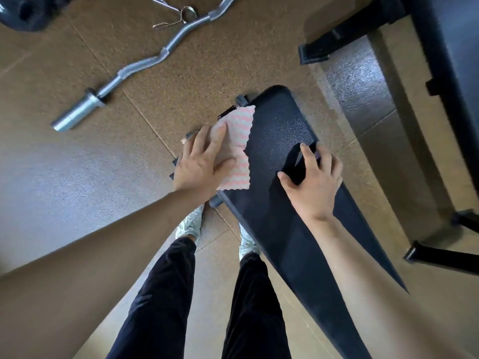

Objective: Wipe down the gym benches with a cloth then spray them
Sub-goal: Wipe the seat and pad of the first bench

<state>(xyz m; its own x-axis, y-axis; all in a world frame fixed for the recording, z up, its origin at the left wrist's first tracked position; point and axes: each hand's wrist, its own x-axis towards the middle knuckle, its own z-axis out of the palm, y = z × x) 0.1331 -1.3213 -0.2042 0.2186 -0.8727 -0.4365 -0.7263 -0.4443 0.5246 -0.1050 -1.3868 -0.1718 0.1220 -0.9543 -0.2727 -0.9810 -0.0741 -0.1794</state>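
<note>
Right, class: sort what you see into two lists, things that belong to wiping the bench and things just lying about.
In the job: bench; pink zigzag cloth, pressed flat by the left hand; dark object, which I cannot identify, gripped by the right hand.

Lying about: curl bar; spring clips; weight plate, all on the floor.

Bare forearms [103, 242], dark trousers [166, 294] — pale, perhaps patterned, trainers [190, 225]
</note>
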